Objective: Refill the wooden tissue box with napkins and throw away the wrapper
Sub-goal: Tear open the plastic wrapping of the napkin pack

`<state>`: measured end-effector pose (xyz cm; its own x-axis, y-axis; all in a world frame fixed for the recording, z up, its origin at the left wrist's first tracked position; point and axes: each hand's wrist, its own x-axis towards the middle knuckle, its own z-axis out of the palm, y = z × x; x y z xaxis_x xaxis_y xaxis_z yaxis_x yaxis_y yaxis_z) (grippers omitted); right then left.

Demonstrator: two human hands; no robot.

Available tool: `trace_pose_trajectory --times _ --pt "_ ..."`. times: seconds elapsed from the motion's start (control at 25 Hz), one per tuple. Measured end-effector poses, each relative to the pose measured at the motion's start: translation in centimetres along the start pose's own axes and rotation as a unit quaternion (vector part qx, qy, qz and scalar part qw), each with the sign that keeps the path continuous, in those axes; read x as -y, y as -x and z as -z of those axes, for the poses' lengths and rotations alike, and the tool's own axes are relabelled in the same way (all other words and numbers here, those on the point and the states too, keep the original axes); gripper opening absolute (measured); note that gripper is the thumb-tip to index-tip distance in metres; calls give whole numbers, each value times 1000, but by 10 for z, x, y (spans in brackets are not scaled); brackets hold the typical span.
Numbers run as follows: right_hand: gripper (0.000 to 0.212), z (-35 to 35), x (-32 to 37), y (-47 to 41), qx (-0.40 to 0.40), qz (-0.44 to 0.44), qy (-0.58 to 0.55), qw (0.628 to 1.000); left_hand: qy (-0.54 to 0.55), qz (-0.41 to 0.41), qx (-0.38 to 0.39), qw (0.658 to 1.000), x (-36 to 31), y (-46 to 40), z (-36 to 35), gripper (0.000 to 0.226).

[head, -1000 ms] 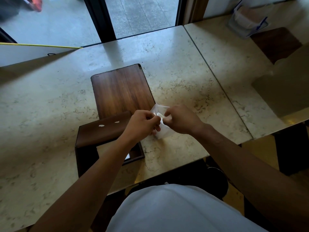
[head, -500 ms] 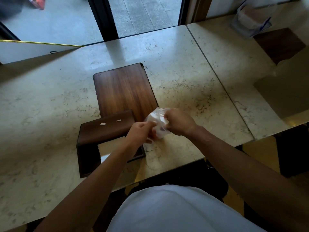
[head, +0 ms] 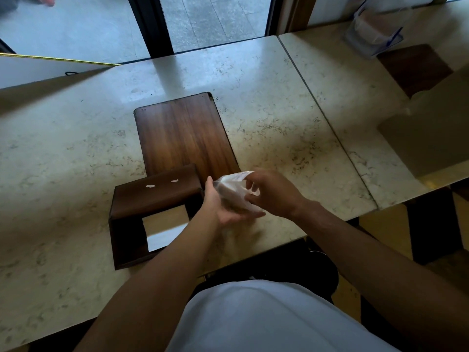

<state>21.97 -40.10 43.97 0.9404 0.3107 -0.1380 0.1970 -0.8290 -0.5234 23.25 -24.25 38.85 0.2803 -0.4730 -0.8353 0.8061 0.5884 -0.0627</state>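
— What do we see nearest us?

— The left hand (head: 223, 207), palm up, cradles the wrapped napkin pack (head: 234, 191) from below, fingers curled around it. The right hand (head: 272, 193) pinches the pack's clear wrapper at the top, the other fingers spread loosely.

— And the wooden tissue box (head: 152, 196)?

— Just left of the hands on the marble table (head: 63, 161) — open toward us. Beyond it lies its flat wooden lid (head: 185, 133).

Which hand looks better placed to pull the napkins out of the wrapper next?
Probably the right hand: its fingers are at the open end of the napkin pack, while the left hand cradles it from beneath.
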Motion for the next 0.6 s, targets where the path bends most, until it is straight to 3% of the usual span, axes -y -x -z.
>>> trace_pose_trajectory --times 0.08,0.24,0.32,0.52,0.6 --pt "25 2 -4 9 -12 22 23 999 13 -17 -2 1000 -2 -2 -4 97" --pt "47 1 -7 20 -39 6 45 998 -28 -55 -13 998 -2 5 -15 62" --pt "57 -2 -6 22 -31 -17 47 998 -53 -67 -42 996 -1 7 -17 62" --pt "59 -7 2 20 -14 -53 63 997 -60 -84 -62 993 5 8 -17 57" --pt "76 -8 6 20 -8 -77 40 996 -63 -84 -55 993 10 11 -20 54"
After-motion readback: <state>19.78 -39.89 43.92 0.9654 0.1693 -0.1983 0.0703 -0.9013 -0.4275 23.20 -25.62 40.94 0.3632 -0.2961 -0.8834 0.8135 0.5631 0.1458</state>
